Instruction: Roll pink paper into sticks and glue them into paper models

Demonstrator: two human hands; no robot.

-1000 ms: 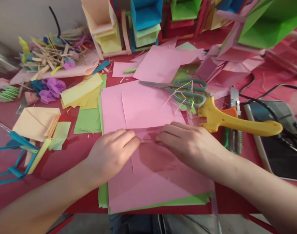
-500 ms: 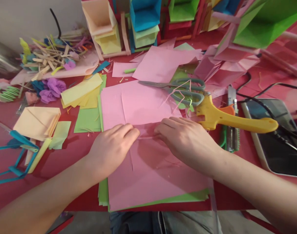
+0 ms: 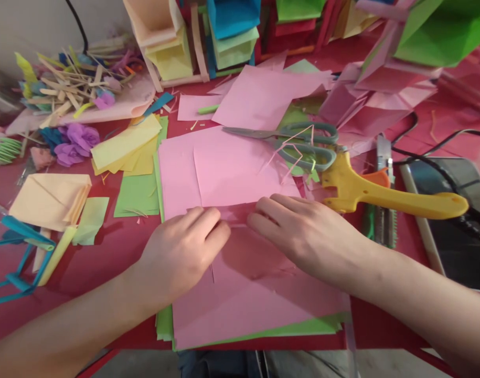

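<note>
Between my hands runs a narrow band of pink paper, apparently rolled or folded along its near edge. My left hand has its fingers curled down on the left end of this paper. The right end is under the bent fingers of my right hand; the fingertips of both hands are largely hidden. Beneath lies a stack of pink sheets, with green paper showing below it. Grey-handled scissors rest at the stack's far right corner, with thin pink offcuts over them.
A yellow glue gun, a box cutter and a phone-like device with cables lie to the right. Yellow strips, a peach paper stack and a blue paper frame are left. Coloured paper boxes stand behind.
The camera view has shifted slightly. My fingers have moved a little on the pink paper, and my left thumb sits further from the other fingers. Both hands stay on the paper.
</note>
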